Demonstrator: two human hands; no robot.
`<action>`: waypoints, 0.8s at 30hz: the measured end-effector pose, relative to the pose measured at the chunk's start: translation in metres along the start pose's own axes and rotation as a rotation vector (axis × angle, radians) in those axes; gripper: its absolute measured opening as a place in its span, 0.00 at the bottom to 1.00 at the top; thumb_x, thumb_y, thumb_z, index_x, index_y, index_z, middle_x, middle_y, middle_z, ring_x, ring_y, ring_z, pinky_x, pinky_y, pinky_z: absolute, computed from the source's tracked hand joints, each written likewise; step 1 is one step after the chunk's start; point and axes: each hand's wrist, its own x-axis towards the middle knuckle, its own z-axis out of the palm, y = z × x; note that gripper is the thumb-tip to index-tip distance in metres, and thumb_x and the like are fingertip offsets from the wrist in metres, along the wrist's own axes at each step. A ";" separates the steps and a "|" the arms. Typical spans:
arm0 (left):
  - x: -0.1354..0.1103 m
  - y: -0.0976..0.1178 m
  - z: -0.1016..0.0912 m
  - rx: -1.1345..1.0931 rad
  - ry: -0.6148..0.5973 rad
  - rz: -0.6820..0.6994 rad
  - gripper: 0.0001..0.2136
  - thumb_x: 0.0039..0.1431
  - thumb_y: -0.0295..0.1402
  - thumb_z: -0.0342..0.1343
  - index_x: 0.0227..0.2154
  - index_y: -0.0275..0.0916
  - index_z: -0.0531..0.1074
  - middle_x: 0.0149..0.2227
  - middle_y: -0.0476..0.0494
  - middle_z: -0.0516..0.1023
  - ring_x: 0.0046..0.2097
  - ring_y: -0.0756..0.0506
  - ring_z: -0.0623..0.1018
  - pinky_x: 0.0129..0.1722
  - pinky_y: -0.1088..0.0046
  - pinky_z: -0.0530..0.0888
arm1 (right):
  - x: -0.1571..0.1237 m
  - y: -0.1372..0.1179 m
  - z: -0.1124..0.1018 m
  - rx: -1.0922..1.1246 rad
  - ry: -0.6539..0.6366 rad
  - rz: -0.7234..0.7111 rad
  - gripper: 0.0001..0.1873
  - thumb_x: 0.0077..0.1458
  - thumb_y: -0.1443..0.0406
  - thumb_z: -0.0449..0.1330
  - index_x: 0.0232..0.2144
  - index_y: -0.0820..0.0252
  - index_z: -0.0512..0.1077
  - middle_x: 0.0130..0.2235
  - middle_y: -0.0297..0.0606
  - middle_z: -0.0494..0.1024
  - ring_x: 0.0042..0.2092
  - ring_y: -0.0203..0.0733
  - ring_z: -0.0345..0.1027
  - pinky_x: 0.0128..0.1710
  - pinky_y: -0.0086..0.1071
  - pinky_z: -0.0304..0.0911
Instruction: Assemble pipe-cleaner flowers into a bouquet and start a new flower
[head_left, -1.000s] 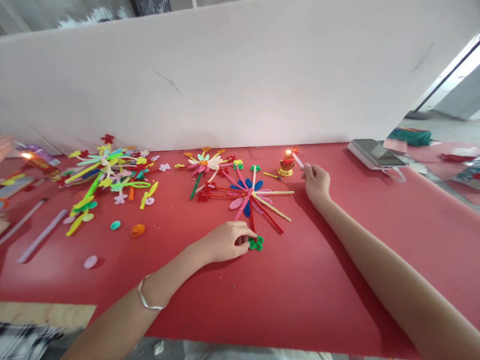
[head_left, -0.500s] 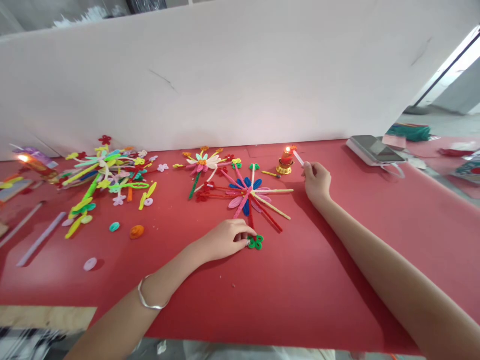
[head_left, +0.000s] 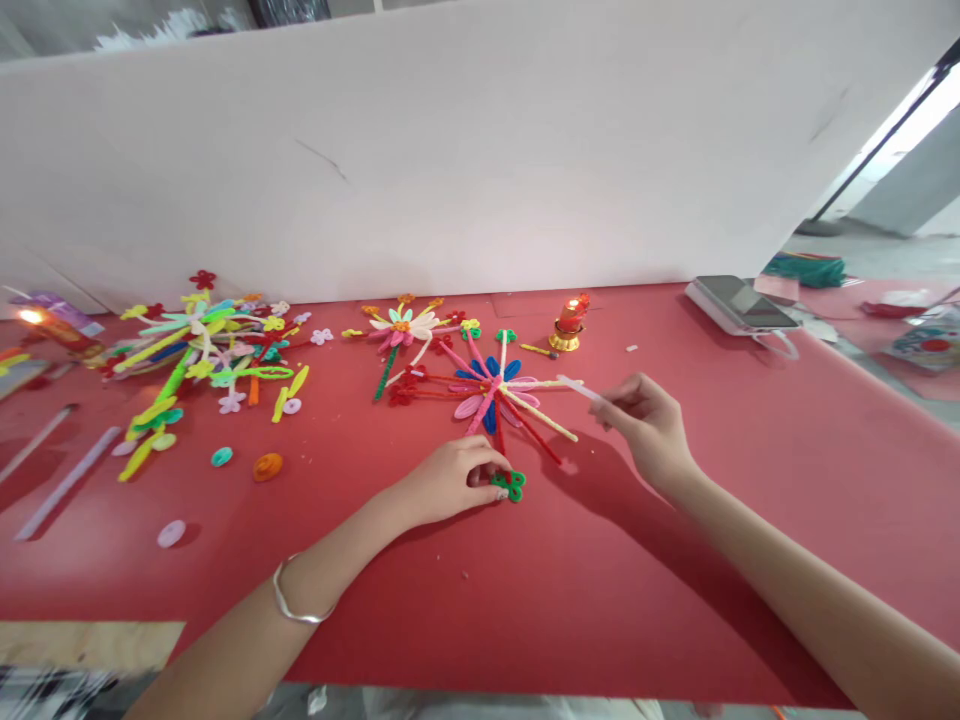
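Note:
My left hand (head_left: 466,480) pinches a small green pipe-cleaner flower (head_left: 512,486) at the near end of a red stem. Beyond it lies a pipe-cleaner starburst (head_left: 498,384) with pink and blue petals and stems in red, pink and cream. My right hand (head_left: 641,425) is closed on a whitish, translucent glue stick (head_left: 579,387), whose tip points left over the end of a cream stem; whether they touch I cannot tell. A lit red candle (head_left: 570,316) in a gold holder stands behind, to the left of that hand.
A heap of colourful pipe-cleaner flowers (head_left: 202,340) spreads at the left, beside another lit candle (head_left: 56,332). A smaller white-and-pink flower (head_left: 403,327) lies near the white panel (head_left: 480,150). A phone-like device (head_left: 742,304) rests at the back right of the red table (head_left: 600,590).
My right hand has drawn the glue stick away from the candle flame, toward me and over the starburst's right side. My left hand stays at the green flower.

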 end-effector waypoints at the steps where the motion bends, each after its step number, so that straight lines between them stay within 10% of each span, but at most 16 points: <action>1: 0.000 0.000 0.000 0.005 0.004 0.003 0.10 0.52 0.33 0.59 0.37 0.38 0.74 0.31 0.49 0.68 0.28 0.53 0.67 0.31 0.77 0.67 | -0.005 -0.002 0.002 0.030 -0.072 0.016 0.12 0.42 0.64 0.64 0.21 0.58 0.62 0.21 0.31 0.72 0.22 0.33 0.63 0.23 0.28 0.59; 8: 0.000 -0.005 0.003 0.013 0.025 -0.002 0.12 0.50 0.31 0.60 0.39 0.38 0.73 0.31 0.50 0.67 0.28 0.54 0.66 0.30 0.78 0.67 | -0.021 -0.014 0.013 0.118 -0.541 0.123 0.04 0.46 0.65 0.57 0.26 0.61 0.69 0.19 0.32 0.71 0.21 0.34 0.62 0.22 0.29 0.59; 24: 0.000 -0.004 0.002 -0.007 0.005 -0.002 0.13 0.51 0.32 0.61 0.41 0.38 0.74 0.35 0.48 0.67 0.28 0.54 0.66 0.33 0.75 0.68 | -0.033 -0.004 0.021 -0.088 -0.749 0.075 0.07 0.52 0.67 0.53 0.29 0.61 0.71 0.21 0.32 0.71 0.24 0.33 0.64 0.26 0.27 0.59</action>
